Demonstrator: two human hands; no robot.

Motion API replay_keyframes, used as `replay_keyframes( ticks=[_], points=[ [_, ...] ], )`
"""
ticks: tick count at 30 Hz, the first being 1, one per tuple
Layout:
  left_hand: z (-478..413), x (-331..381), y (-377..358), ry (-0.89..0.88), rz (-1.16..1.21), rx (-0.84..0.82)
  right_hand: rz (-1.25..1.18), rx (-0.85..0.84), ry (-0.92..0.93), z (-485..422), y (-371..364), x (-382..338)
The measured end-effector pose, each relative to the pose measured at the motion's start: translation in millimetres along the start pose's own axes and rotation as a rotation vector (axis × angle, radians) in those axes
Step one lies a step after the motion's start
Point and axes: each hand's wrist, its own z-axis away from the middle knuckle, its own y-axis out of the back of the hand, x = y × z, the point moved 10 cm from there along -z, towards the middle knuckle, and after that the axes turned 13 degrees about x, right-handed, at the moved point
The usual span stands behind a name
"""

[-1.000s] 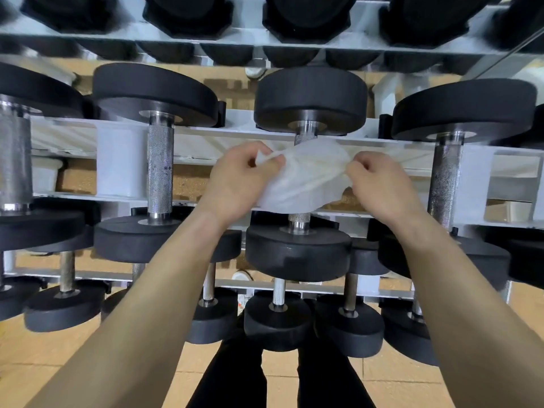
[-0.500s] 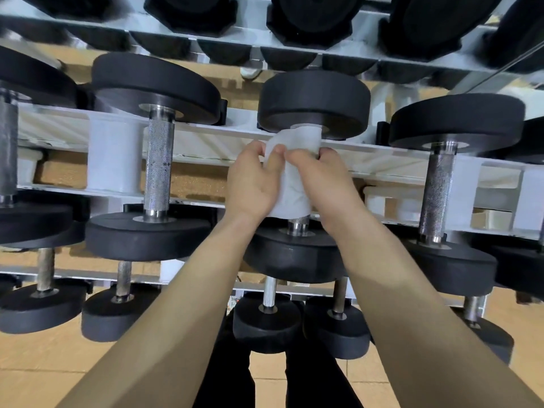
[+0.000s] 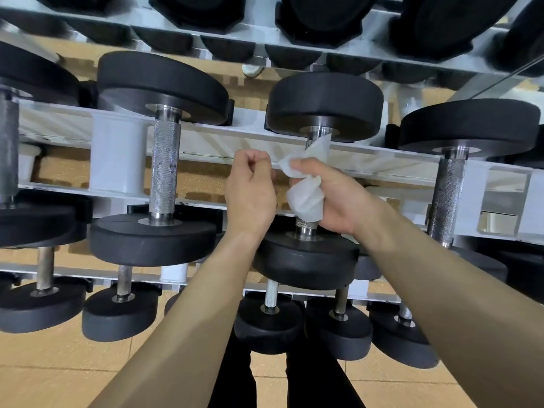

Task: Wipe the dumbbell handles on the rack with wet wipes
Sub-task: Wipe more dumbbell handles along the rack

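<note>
**Item: centre dumbbell (image 3: 325, 104), middle tier of the rack (image 3: 206, 136).** It lies across the white rails with its two black round heads one above the other in the head view and its steel handle (image 3: 306, 223) running between them. Only a short knurled stretch shows, just above the lower head.

**Wet wipe (image 3: 306, 198).** White and crumpled, it is bunched around the middle of that handle. One loose corner stands up toward the upper head.

**Right hand (image 3: 332, 195).** The forearm reaches in from the lower right. The fingers are wrapped round the handle, gripping the wipe against the metal, with the wrist bent slightly inward.

**Left hand (image 3: 250, 187).** The forearm rises from the lower left and the back of the hand faces the camera. The fingers are curled into a loose fist just beside the wipe's edge, and nothing is seen held in them.

**Neighbours.**
- Left neighbour (image 3: 160, 160) has a bare knurled handle and sits well apart from the hands.
- Right neighbour (image 3: 447, 195) is of the same pattern, with its handle also bare.

**Other rows.**
- Lower row (image 3: 120, 313): smaller black dumbbells on thin handles.
- Upper row (image 3: 338, 13): black heads, seen only in part.

**Ground.** Tan floor (image 3: 59, 372). The person's black trousers (image 3: 232, 378) show between the forearms.
</note>
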Motion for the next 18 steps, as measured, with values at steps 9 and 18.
replay_keyframes(
  ticks=[9, 18],
  points=[
    [8, 1, -9, 0.053, -0.064, -0.121, 0.355, 0.356, 0.148, 13, 19, 1],
    [8, -6, -7, 0.148, 0.007, -0.126, -0.124, 0.095, 0.066, -7, -4, -29]
  ],
)
